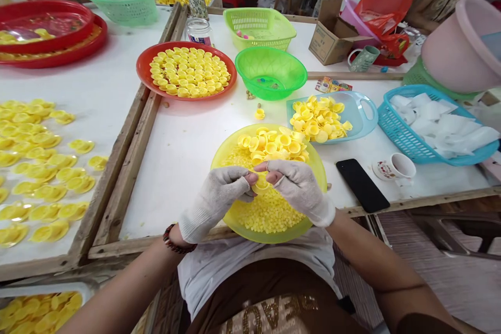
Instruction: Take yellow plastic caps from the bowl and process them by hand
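My left hand, in a white glove with bare fingertips, is closed over a yellow bowl. Facing it, my right hand, gloved the same way, has its fingers pinched close to the left fingertips. A small yellow cup-shaped piece shows between and just below the fingertips, and both hands seem to hold it. Tiny pale yellow pieces fill the bowl's near part. Several yellow cups are heaped at its far side. More yellow cups lie in a light blue tray behind it.
Beyond the bowl stand a red plate of yellow cups, a green bowl and a green basket. To the right are a black phone, a mug and a blue basket. Wooden strips edge the table.
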Demonstrator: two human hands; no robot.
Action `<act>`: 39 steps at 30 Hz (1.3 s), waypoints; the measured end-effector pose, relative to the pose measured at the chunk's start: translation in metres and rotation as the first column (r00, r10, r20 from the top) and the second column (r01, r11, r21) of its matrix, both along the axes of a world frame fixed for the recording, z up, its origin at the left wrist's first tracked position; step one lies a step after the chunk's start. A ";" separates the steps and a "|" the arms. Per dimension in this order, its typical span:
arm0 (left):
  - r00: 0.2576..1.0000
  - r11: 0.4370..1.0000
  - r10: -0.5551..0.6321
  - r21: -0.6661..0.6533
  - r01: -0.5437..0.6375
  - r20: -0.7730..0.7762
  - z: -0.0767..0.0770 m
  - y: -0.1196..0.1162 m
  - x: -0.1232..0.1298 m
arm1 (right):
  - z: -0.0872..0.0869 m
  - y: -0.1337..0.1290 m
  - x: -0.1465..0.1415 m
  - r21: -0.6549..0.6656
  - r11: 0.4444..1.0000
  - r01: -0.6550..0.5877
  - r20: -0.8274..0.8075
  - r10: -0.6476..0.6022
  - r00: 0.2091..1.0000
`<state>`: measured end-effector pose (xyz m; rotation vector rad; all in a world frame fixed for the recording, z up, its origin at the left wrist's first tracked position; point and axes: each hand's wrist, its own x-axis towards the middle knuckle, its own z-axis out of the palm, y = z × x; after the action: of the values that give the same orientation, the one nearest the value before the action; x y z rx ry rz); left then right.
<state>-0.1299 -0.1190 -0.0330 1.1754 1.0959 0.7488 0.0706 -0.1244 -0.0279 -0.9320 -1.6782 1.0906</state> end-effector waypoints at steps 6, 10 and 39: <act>0.998 0.999 0.050 -0.004 -0.050 0.043 0.002 -0.004 -0.004 | -0.003 -0.003 0.004 -0.099 0.991 0.095 0.010 -0.094 0.995; 0.985 0.988 0.151 -0.022 -0.150 0.078 0.006 -0.013 -0.025 | -0.005 -0.011 0.012 -0.079 0.985 0.152 0.183 -0.136 0.974; -0.167 0.872 0.461 0.480 -0.094 -0.871 -0.053 -0.074 -0.279 | -0.051 -0.008 0.041 0.450 0.855 -0.258 0.655 -0.120 0.746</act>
<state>-0.4084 -0.1932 -0.0860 1.7927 2.7867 0.0999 0.1119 -0.1320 -0.0786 -0.9485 -2.4534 0.2677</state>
